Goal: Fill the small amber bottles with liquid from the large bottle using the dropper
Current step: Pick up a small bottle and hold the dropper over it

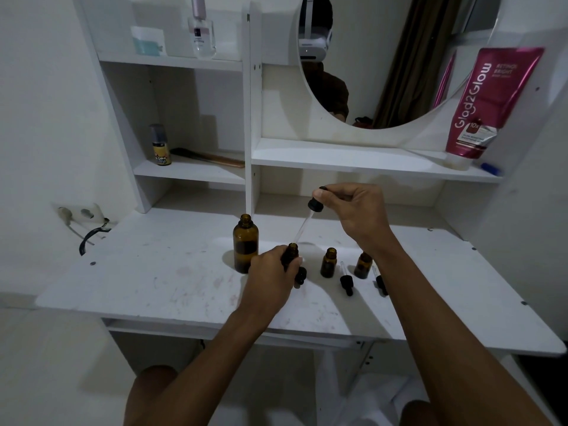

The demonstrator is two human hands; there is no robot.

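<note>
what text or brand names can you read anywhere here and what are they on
"Glad2Glow", on the pink tube on the right shelf.
"RETINOL BRIGHT", on the same tube, faint.
"10x", lower on that tube; the smaller print under it is too blurred to read.
Yellow-label bottle: print too small to read.
Clear perfume bottle: label too blurred to read.
Amber bottles on the desk: no labels visible.

The left hand (272, 273) wrapped the small amber bottle (291, 253) so fully that only its neck and mouth showed; its fill level couldn't be told. Behind those fingers (293, 263), a black dropper cap (300, 275) peeked out, mostly covered. The right wrist hid part of the far small bottle (363, 265). The dropper's (302, 224) glass tube was too thin and pale to tell whether liquid sat inside. Up top, the clear bottle (202, 29) on the shelf was cut off by the frame's edge.
</note>
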